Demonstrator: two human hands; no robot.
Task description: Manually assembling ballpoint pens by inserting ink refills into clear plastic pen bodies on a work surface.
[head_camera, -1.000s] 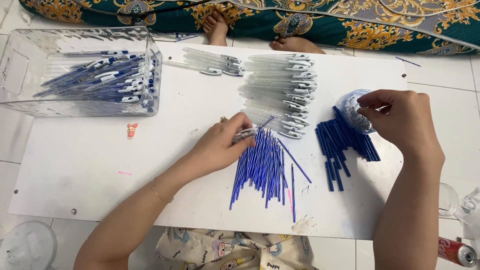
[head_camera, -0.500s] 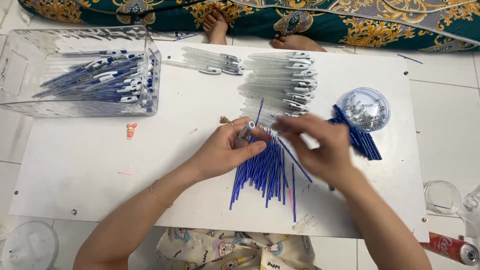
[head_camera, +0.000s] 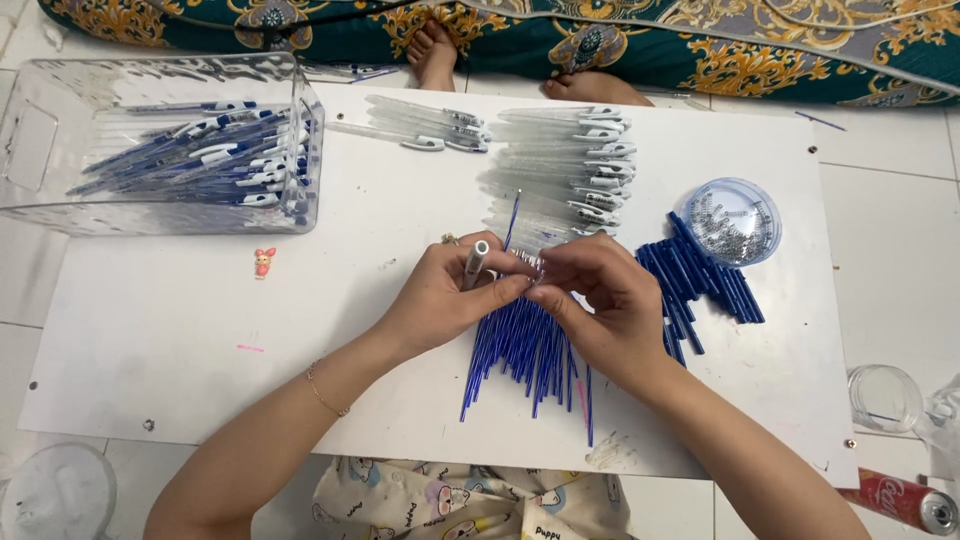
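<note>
Clear bin at far left — holds finished blue-and-white pens. Left hand, fingers closed round an upright pen barrel; right hand pinches a blue refill beside it, above the refill pile. Far right — round dish of small springs.

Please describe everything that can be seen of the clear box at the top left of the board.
The clear plastic box is rectangular, open-topped and see-through, with glossy walls that look slightly scuffed. It sits at the far left corner of the white board, partly overhanging the tiled floor. Inside lies a loose heap of assembled blue-and-white pens, mostly pointing the same way, filling the right part. Neither hand touches it; a small pink figure lies just in front.
</note>
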